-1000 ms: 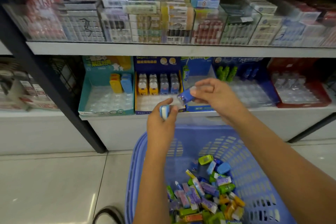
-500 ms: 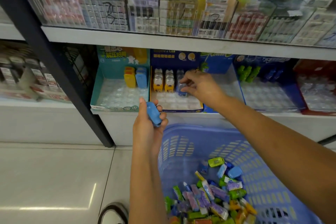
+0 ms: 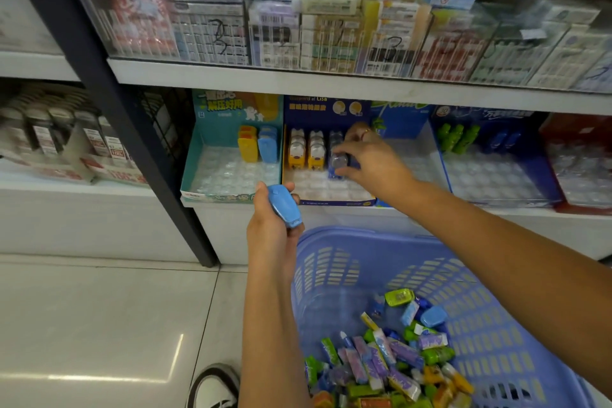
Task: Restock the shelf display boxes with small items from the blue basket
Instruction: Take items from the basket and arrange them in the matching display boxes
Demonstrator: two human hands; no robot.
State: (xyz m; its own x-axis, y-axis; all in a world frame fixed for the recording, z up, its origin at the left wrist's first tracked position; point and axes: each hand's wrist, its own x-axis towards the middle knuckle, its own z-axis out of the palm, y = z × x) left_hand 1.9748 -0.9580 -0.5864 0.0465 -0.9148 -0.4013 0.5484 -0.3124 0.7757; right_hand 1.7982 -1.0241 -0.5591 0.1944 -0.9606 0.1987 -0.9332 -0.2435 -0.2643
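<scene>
The blue basket (image 3: 337, 262) stands on the floor below the shelf, with several small colourful items (image 3: 390, 361) heaped in its bottom. My left hand (image 3: 270, 228) holds a light blue oval item (image 3: 284, 205) above the basket's rim, in front of the teal display box (image 3: 198, 169). My right hand (image 3: 367, 159) reaches into the dark blue display box (image 3: 331, 200) and pinches a small blue item (image 3: 337, 166) upright on the clear tray, beside two rows of yellow items (image 3: 306, 151).
A black shelf post (image 3: 109, 103) runs down at the left. More display boxes (image 3: 496, 175) sit to the right on the same shelf. The upper shelf (image 3: 331, 83) carries stacked boxes behind clear panels. My shoe (image 3: 215, 387) shows on the tiled floor.
My right hand carried the small blue item from above the basket into the dark blue display box and now sets it on the tray. My left hand turned its light blue item slightly.
</scene>
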